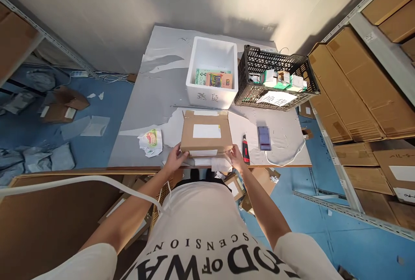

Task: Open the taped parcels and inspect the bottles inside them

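A closed brown cardboard box [207, 143] with a white label on top lies near the table's front edge. My left hand [176, 158] grips its front left corner, thumb against the front side. At the front right corner my right hand [235, 157] holds the same box, with its fingers partly hidden. Just right of that hand lies a red and black utility knife [245, 150]. A crumpled printed wrapper [151, 143] sits on the table to the left of the box.
Behind the box stand a white foam box [212, 97] with colourful packets and a black plastic crate [275, 100] with small cartons. A phone [264, 138] with a white cable lies right. Shelves of cardboard boxes [353, 85] flank the right. A large open carton [58, 215] stands left below.
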Available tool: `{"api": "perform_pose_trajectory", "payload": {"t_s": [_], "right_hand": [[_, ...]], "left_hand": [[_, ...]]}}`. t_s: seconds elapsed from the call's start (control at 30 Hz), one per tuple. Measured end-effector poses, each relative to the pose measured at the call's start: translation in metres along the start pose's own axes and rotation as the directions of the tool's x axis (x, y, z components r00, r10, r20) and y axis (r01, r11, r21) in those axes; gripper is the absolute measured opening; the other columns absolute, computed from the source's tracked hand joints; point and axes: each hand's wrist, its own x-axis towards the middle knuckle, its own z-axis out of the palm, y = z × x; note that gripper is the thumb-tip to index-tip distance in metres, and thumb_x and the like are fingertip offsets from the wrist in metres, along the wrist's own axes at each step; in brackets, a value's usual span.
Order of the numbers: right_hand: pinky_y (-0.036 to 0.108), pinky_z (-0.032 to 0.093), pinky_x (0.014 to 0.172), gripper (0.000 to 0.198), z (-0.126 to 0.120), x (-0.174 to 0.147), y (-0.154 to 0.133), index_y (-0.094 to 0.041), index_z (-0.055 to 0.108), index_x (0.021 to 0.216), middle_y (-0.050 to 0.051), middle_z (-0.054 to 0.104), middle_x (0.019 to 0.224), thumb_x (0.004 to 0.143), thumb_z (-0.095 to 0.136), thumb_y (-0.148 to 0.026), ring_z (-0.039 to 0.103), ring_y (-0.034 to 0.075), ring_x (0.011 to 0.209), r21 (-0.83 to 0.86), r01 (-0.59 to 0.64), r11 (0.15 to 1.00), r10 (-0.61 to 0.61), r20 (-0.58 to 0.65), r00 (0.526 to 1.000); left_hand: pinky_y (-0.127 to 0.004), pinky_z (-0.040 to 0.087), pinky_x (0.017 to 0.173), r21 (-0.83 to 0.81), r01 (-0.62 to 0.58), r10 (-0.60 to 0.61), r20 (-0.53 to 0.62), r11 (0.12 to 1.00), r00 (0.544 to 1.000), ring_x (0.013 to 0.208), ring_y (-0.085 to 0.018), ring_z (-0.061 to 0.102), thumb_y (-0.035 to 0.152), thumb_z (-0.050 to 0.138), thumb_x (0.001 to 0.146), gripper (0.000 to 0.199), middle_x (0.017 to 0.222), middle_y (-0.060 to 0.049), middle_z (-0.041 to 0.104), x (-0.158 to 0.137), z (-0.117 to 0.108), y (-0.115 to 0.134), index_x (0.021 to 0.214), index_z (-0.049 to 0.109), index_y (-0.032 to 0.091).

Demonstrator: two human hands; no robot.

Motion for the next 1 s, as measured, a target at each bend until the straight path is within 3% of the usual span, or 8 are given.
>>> {"api": "perform_pose_trajectory", "payload": {"t_s": [0.1, 0.27, 0.47, 0.7, 0.77, 0.83, 0.93, 1.0], "right_hand": [[0.035, 0.05, 0.084, 0.038, -0.005, 0.008, -0.032, -0.023, 0.047, 0.105, 0.01, 0.066, 0.111, 0.085, 0.046, -0.055, 0.063, 0.02, 0.1, 0.081, -0.021, 0.996, 0.021, -0.009, 1.0], [0.033, 0.046, 0.076, 0.039, -0.019, 0.021, -0.065, -0.023, 0.047, 0.09, 0.007, 0.067, 0.094, 0.086, 0.04, -0.061, 0.062, 0.022, 0.088, -0.152, -0.083, 0.985, 0.069, -0.092, 0.993], [0.03, 0.042, 0.067, 0.04, -0.02, 0.024, -0.052, -0.025, 0.049, 0.085, 0.005, 0.067, 0.087, 0.085, 0.039, -0.064, 0.059, 0.021, 0.077, -0.277, -0.291, 0.916, 0.29, -0.044, 0.956], [0.032, 0.048, 0.071, 0.047, -0.018, 0.043, -0.028, -0.024, 0.057, 0.097, 0.007, 0.068, 0.096, 0.088, 0.033, -0.063, 0.063, 0.021, 0.084, -0.287, -0.392, 0.874, 0.38, -0.099, 0.92], [0.033, 0.048, 0.081, 0.048, -0.029, 0.046, -0.017, -0.021, 0.057, 0.106, 0.01, 0.065, 0.108, 0.091, 0.03, -0.058, 0.061, 0.022, 0.097, -0.303, -0.43, 0.85, 0.395, -0.173, 0.902], [0.038, 0.045, 0.091, 0.046, -0.042, 0.045, -0.002, -0.018, 0.052, 0.117, 0.015, 0.056, 0.125, 0.088, 0.044, -0.053, 0.052, 0.027, 0.116, -0.396, -0.504, 0.767, 0.421, -0.282, 0.862], [0.047, 0.042, 0.095, 0.066, -0.056, 0.04, 0.021, -0.015, 0.043, 0.13, 0.022, 0.046, 0.133, 0.074, 0.067, -0.04, 0.044, 0.036, 0.125, -0.569, -0.618, 0.542, 0.506, -0.366, 0.781], [0.047, 0.044, 0.092, 0.067, -0.064, 0.039, 0.031, -0.013, 0.041, 0.132, 0.022, 0.05, 0.129, 0.073, 0.067, -0.032, 0.051, 0.035, 0.118, -0.613, -0.622, 0.487, 0.562, -0.325, 0.76]], "left_hand": [[-0.045, 0.048, 0.095, 0.082, -0.023, 0.033, -0.12, 0.996, 0.992, 0.111, -0.027, 0.059, 0.056, 0.055, 0.079, 0.062, 0.123, -0.015, 0.059, 0.002, -0.001, 0.03, 0.127, 0.048, 0.017], [-0.045, 0.047, 0.093, 0.376, 0.047, 0.041, -0.225, 0.926, 0.974, 0.107, -0.03, 0.058, 0.055, 0.062, 0.075, 0.056, 0.109, -0.012, 0.059, 0.012, 0.001, 0.066, 0.117, 0.056, 0.019], [-0.043, 0.047, 0.086, 0.406, 0.161, -0.104, -0.159, 0.9, 0.982, 0.098, -0.03, 0.06, 0.063, 0.054, 0.078, 0.051, 0.098, -0.012, 0.064, 0.023, 0.01, 0.059, 0.101, 0.06, 0.017], [-0.041, 0.046, 0.087, 0.297, 0.336, -0.242, -0.312, 0.894, 0.919, 0.106, -0.031, 0.059, 0.061, 0.073, 0.063, 0.08, 0.119, -0.018, 0.058, 0.03, 0.025, 0.049, 0.121, 0.042, 0.015], [-0.042, 0.045, 0.089, 0.357, 0.283, -0.126, -0.403, 0.89, 0.907, 0.108, -0.03, 0.057, 0.059, 0.078, 0.057, 0.085, 0.121, -0.016, 0.056, 0.031, 0.028, 0.053, 0.121, 0.042, 0.016], [-0.044, 0.043, 0.092, 0.51, 0.138, 0.116, -0.435, 0.849, 0.893, 0.109, -0.03, 0.054, 0.056, 0.078, 0.06, 0.071, 0.118, -0.014, 0.056, 0.032, 0.031, 0.057, 0.113, 0.049, 0.018], [-0.041, 0.043, 0.088, 0.711, -0.2, 0.414, -0.14, 0.674, 0.9, 0.099, -0.026, 0.057, 0.04, 0.062, 0.084, 0.022, 0.102, -0.009, 0.064, 0.028, 0.039, 0.06, 0.092, 0.06, 0.02], [-0.039, 0.044, 0.085, 0.741, -0.352, 0.471, 0.054, 0.572, 0.88, 0.094, -0.024, 0.059, 0.031, 0.049, 0.092, 0.018, 0.097, -0.009, 0.066, 0.022, 0.044, 0.06, 0.092, 0.063, 0.02]]}}
